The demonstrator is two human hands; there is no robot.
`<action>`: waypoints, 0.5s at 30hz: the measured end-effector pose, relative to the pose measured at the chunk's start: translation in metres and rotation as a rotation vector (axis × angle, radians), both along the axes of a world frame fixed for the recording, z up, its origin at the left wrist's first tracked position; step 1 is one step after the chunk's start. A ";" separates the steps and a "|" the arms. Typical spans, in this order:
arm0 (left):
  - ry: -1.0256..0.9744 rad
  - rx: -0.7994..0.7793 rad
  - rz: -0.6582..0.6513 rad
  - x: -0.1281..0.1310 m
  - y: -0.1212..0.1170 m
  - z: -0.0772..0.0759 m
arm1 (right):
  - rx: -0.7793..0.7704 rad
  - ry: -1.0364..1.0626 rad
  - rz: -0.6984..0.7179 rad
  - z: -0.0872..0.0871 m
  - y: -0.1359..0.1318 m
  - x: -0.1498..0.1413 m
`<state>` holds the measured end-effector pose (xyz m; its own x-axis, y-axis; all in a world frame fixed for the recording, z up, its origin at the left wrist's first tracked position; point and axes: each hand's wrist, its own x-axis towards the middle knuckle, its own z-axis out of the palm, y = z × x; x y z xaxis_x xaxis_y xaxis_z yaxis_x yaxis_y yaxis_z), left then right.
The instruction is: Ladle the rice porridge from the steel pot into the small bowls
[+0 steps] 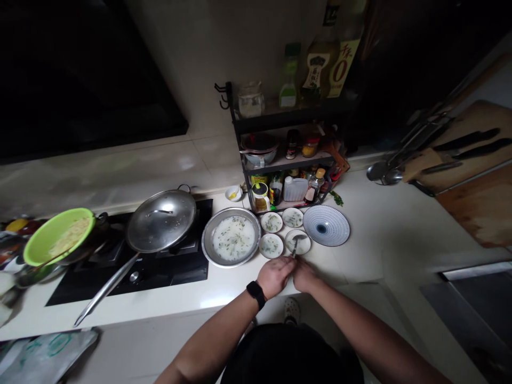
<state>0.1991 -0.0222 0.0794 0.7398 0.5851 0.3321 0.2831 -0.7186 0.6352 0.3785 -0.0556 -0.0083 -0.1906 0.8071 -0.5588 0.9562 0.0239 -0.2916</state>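
My left hand [276,276], with a black watch on its wrist, is closed, its fingertips at the handle of a metal spoon [296,244]. My right hand [304,276] is closed right beside it, touching the left at the same handle; its fingers are partly hidden. The spoon's head dips into a small white bowl [306,246] of cloudy liquid. Around it stand three like bowls with green bits in liquid: one at the left [271,246], one behind [293,216] and one behind left [271,222]. A large metal basin [208,249] holds white liquid with green bits.
A blue-patterned bowl [327,225] sits right of the small bowls. Behind them rises a black rack [280,120] of bottles and jars. Left, a lidded pan [162,221] rests on the stove [172,273], its handle jutting past the counter edge. Knives [472,141] lie far right.
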 end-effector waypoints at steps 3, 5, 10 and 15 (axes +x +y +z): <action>-0.005 -0.011 -0.052 -0.004 -0.004 -0.001 | 0.003 -0.001 -0.009 0.001 0.000 -0.001; -0.082 -0.111 0.071 -0.006 -0.005 0.001 | 0.002 -0.004 -0.004 0.004 0.000 0.000; -0.579 -0.610 0.779 -0.018 0.013 0.008 | -0.049 -0.051 0.009 0.014 0.002 0.001; -0.888 -0.770 1.041 -0.072 0.042 0.009 | -0.074 -0.088 0.017 0.015 0.004 -0.001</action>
<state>0.1273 0.0196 0.0885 -0.3431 0.9216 -0.1815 -0.2202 0.1089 0.9694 0.3776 -0.0518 0.0066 -0.1513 0.7601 -0.6319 0.9779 0.0220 -0.2077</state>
